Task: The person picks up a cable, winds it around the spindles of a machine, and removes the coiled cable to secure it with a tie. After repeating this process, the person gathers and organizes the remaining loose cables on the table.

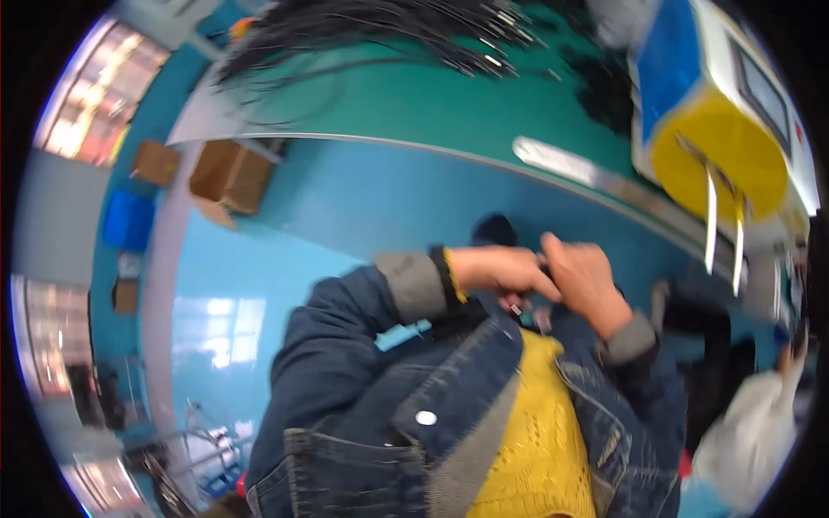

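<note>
My left hand point(503, 270) and my right hand point(585, 278) meet in front of my chest, above the floor and short of the bench. Both are closed, fingers curled toward each other and touching or nearly so. Something small and dark shows between them, and a bit with a shiny tip pokes out below the left fingers; it is too small and blurred to name. On the green bench top point(371, 99) beyond lies a large bundle of black cables point(371, 34), with shiny metal ends toward the right.
A machine with a yellow round face, blue side and two pale prongs point(721, 147) stands at the bench's right. A white strip point(553, 160) runs along the front edge. Open cardboard box point(231, 177) and blue bin point(129, 220) are at left. Another person's white sleeve point(751, 423) shows lower right.
</note>
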`<state>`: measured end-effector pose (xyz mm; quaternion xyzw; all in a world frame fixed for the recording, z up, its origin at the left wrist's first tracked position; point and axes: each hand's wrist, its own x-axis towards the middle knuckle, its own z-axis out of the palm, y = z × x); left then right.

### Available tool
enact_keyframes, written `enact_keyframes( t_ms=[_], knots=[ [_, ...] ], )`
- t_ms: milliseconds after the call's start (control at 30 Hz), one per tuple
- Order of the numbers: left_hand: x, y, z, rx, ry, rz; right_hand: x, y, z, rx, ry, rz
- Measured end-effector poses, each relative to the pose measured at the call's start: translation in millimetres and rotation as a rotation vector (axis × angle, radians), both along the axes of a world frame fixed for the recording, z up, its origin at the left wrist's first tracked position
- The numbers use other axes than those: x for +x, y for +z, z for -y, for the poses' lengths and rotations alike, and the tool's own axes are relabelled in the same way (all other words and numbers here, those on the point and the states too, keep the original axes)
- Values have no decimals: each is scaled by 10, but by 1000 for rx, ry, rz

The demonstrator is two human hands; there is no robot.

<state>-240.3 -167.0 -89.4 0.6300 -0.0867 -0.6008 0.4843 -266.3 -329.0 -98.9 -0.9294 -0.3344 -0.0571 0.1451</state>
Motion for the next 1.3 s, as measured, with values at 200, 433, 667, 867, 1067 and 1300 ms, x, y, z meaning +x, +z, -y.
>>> enact_keyframes(
  t_ms=[200,433,667,867,1067,1300],
  knots=[
    [98,-374,-20,-373,51,22,108,-127,46,375,12,-205],
    [76,-326,134,-139,194,-268,-21,-435,75,548,-325,-450],
    [-13,-491,57,-155,62,-213,-88,-270,69,89,-250,-301],
    [24,-545,-27,-434,34,-207,-78,-365,41,689,-372,-707],
    [128,-520,-50,-168,-62,-303,-114,-517,20,447,-365,-605],
    [44,-563,-87,-330,-85,-264,-70,-491,-18,430,-354,-638]
  ],
)
